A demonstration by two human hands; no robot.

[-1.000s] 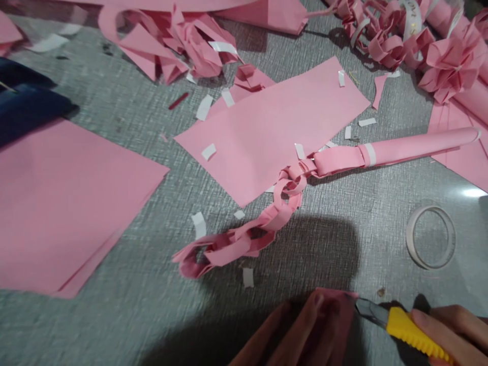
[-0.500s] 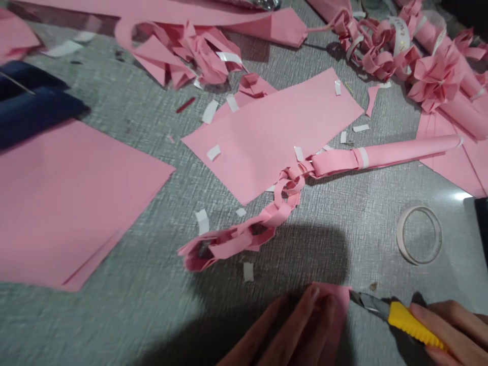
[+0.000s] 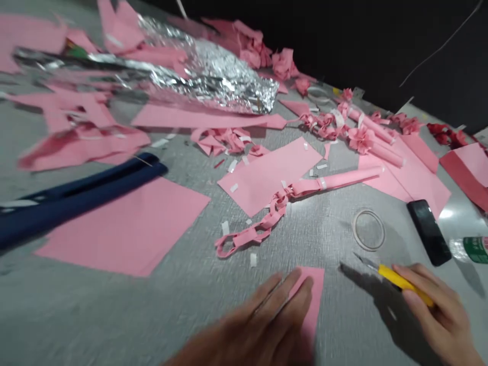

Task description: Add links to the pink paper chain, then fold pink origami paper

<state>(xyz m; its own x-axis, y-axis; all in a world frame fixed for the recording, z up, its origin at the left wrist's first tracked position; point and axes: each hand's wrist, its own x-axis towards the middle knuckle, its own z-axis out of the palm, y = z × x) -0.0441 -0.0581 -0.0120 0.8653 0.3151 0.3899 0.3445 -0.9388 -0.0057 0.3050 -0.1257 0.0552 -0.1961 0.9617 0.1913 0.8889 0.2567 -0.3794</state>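
My left hand (image 3: 272,317) lies flat with fingers stretched out on a small piece of pink paper (image 3: 313,295) at the near edge of the grey table. My right hand (image 3: 438,310) grips a yellow utility knife (image 3: 396,280) with its blade pointing left, held off to the right of the paper piece. A pink paper chain (image 3: 263,226) joined to a rolled pink tube (image 3: 343,179) lies just beyond my hands.
Large pink sheets (image 3: 129,226) lie left and centre. A tape ring (image 3: 368,230), a black phone (image 3: 429,231) and a bottle (image 3: 470,249) sit to the right. Crumpled foil (image 3: 213,81), paper flowers (image 3: 360,137) and scraps fill the back. A dark blue folded thing (image 3: 76,195) lies left.
The view has tilted up and pulled back, showing more of the table. The knife has drawn away to the right from the paper piece; my left hand stays on the paper.
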